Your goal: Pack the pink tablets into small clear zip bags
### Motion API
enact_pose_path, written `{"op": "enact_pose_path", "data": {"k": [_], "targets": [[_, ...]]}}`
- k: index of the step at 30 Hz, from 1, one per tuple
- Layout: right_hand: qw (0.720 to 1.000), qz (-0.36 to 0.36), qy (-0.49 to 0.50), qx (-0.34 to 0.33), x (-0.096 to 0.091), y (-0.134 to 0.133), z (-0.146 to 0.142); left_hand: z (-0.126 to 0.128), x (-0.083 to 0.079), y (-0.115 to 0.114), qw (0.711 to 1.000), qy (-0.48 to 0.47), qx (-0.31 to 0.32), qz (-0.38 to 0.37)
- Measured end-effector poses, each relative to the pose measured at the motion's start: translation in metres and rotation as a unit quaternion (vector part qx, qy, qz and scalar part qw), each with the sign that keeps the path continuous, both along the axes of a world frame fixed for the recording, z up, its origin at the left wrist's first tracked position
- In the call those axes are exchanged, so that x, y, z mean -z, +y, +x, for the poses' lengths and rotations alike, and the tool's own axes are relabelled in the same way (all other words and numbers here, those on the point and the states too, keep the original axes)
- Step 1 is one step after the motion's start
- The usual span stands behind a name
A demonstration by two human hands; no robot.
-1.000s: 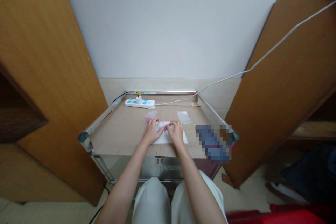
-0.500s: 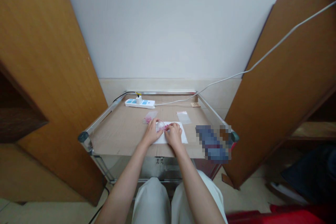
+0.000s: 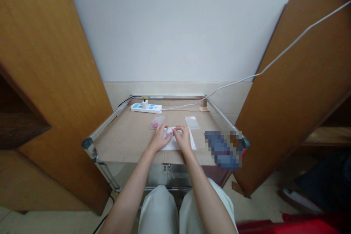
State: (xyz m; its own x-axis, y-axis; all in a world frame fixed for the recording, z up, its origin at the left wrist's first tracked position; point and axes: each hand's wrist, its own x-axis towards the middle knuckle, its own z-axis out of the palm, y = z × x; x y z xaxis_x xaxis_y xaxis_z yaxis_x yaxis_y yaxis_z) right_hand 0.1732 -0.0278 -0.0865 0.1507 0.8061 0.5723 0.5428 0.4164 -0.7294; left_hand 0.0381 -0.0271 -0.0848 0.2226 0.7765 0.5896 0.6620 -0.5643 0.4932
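My left hand (image 3: 159, 139) is closed around a small clear plastic bag (image 3: 169, 132), with something whitish and pink showing in it. The fingers of my right hand (image 3: 183, 139) are pinched together at the bag's right side, beside a bit of pink. What exactly those fingertips hold is too small to make out. Both hands are over a white sheet (image 3: 175, 145), which they partly cover. Just beyond my left hand is a clear bag with pink bits (image 3: 157, 122). A flat clear bag (image 3: 192, 122) lies beyond my right hand.
Cardboard (image 3: 117, 142) covers the metal-framed table. A white power strip (image 3: 146, 108) with a plug lies at the back left, its white cable (image 3: 227, 85) running up to the right. A blurred-out dark object (image 3: 221, 150) is at the right edge. Wooden panels flank the table.
My right hand's fingers have moved slightly up against the bag, and the pink pieces between the hands are now mostly hidden. My left hand stays in place, with the bag's whitish part more upright.
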Motion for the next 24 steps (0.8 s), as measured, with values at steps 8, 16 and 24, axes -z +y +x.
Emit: {"op": "enact_pose_path", "data": {"k": [8,16,24], "targets": [[1.000,0.001,0.020,-0.002,0.000,0.003,0.003,0.000,-0.001,-0.001,1.000,0.000,-0.005,-0.014],[0.984,-0.092,-0.116,0.104,0.006,-0.001,0.009,0.000,0.000,0.001,1.000,-0.002,-0.011,-0.012],[0.976,-0.088,-0.167,0.105,0.010,0.000,0.008,0.001,-0.003,-0.001,1.000,-0.005,-0.011,-0.019]]}}
